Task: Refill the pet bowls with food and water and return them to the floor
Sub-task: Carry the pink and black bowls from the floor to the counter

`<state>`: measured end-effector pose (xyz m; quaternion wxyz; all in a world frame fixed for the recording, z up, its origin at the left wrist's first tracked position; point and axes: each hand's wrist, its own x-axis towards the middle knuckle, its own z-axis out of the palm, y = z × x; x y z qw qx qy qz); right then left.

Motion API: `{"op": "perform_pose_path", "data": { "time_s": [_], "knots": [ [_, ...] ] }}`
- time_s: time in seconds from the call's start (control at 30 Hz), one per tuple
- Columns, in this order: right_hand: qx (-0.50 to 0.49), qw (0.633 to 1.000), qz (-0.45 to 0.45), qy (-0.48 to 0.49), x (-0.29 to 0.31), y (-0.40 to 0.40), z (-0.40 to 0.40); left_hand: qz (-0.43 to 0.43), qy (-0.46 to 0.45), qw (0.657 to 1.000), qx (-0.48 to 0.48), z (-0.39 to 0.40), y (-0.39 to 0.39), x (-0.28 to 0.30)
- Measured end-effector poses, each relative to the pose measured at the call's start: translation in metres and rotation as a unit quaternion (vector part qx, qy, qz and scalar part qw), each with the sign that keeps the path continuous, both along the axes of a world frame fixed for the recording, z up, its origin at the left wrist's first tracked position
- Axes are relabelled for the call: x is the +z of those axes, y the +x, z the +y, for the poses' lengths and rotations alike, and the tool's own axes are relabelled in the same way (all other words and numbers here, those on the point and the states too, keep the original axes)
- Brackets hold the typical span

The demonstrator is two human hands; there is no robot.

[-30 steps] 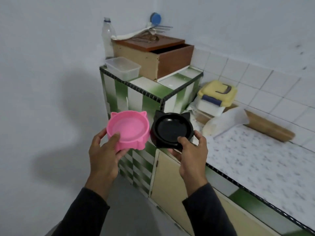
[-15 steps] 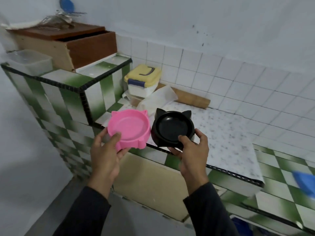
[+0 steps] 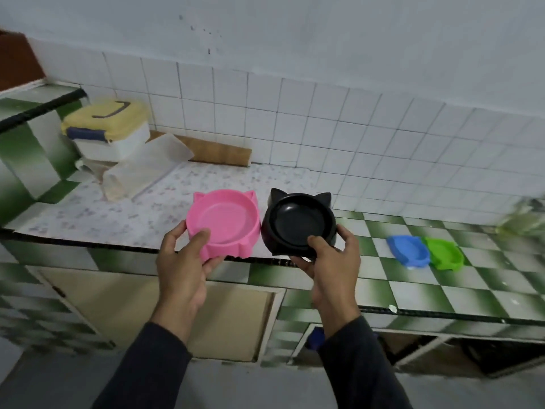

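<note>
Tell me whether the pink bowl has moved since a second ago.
Yes. The pink bowl has travelled right, from beside the raised green block to over the counter, past the yellow-lidded box.

A green-and-white tiled counter (image 3: 442, 290) runs below a tiled wall. On it sit a blue bowl (image 3: 408, 250), a green bowl (image 3: 446, 254) and a yellow-lidded container (image 3: 109, 128).

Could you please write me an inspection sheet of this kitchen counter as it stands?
Surface: green-and-white checked tile counter, patterned white mat at left.
Job's things: pink cat-eared plastic bowl and black cat-eared plastic bowl, both empty, held above the counter edge.
Clutter: blue bowl, green bowl, yellow-lidded white tub.
Grippers: left hand grips pink bowl; right hand grips black bowl.
Cables: nothing seen.
Surroundings: white tiled wall.
</note>
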<state>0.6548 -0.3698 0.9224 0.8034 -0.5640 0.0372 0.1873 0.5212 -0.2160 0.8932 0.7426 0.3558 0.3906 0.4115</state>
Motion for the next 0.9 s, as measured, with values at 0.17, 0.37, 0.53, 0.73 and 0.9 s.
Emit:
{"op": "perform_pose_path", "data": {
  "time_s": [0.17,0.37,0.53,0.73,0.9],
  "knots": [
    [-0.053,0.999,-0.004,0.013,-0.004,0.037,-0.063,-0.007,-0.011,0.998,-0.060,-0.049,0.056,-0.008],
    [-0.140,0.990,0.002,0.020,-0.011,0.067,-0.129,0.004,-0.017,0.991,-0.133,-0.099,0.116,-0.016],
    [-0.202,0.979,0.016,0.015,-0.018,0.091,-0.177,0.009,-0.019,0.979,-0.201,-0.140,0.162,-0.021],
    [-0.274,0.961,0.029,0.001,-0.033,0.125,-0.224,0.024,-0.017,0.963,-0.268,-0.180,0.220,-0.034],
    [-0.307,0.951,0.039,-0.006,-0.044,0.164,-0.255,0.026,-0.024,0.950,-0.310,-0.209,0.274,-0.043]
  ]
}}
